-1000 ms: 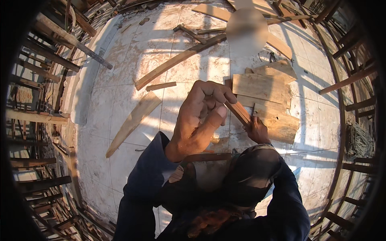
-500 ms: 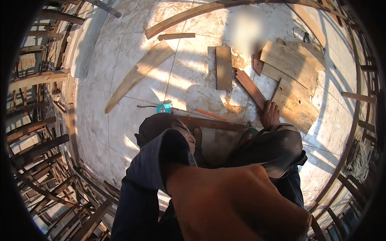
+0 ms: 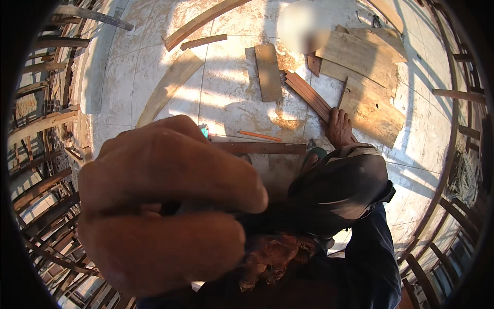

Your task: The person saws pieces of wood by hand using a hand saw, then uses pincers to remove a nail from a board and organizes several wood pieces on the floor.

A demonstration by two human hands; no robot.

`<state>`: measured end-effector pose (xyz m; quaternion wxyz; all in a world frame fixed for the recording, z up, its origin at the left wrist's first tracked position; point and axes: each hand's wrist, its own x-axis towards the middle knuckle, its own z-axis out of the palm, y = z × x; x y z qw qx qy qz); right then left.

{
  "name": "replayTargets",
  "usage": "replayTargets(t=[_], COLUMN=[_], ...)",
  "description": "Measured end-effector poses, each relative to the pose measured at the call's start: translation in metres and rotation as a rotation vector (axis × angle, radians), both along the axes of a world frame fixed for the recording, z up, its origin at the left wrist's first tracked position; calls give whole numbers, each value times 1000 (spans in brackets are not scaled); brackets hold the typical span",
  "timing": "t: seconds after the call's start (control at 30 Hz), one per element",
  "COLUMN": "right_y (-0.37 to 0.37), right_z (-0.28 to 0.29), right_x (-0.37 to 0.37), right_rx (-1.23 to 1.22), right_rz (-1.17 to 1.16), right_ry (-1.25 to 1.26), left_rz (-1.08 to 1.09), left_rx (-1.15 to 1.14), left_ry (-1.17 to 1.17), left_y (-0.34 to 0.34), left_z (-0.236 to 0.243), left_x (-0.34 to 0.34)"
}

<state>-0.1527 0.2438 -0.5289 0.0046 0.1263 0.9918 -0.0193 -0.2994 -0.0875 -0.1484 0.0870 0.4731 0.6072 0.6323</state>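
My left hand is very large and close to the camera at the lower left, its fingers curled and blurred; whatever they hold, if anything, is hidden. My right hand grips the lower end of some reddish wooden strips lying on the floor, beside a pale board with a dark hole. Between my hands lie an orange pencil-like stick and a brown board by my sandalled feet. A teal tape measure is mostly hidden behind my left hand.
Plywood pieces are piled at upper right, near a blurred round patch. A short plank, a pale tapered board and long beams lie on the tiled floor. Timber framework lines both sides; pale cord is bundled at right.
My left hand rose to fill the lower view half a second ago and is now farther left, fingers curled. My right hand stays on the strips. The floor items shifted with the camera.
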Motion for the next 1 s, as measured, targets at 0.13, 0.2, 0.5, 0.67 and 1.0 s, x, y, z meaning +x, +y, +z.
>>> replayTargets(t=[0.13,0.2,0.5,0.67,1.0], right_y=[3,3,-2,-4,5], right_z=[2,4,6,8,2], right_x=[2,4,0,-2,-2], right_rx=[-51,-19,-77,-54,-34], right_rz=[19,18,1,59,62], right_ry=[-9,4,-16,-13,-12], left_rz=[198,98,94,250,421], left_rx=[-666,-863,-976,-945,-1222], left_ry=[22,69,494,725,329], left_y=[-50,-59,-49,-40,-100], left_z=[-34,-119,-385,-380,-302], left_x=[-47,-67,66,64,-64])
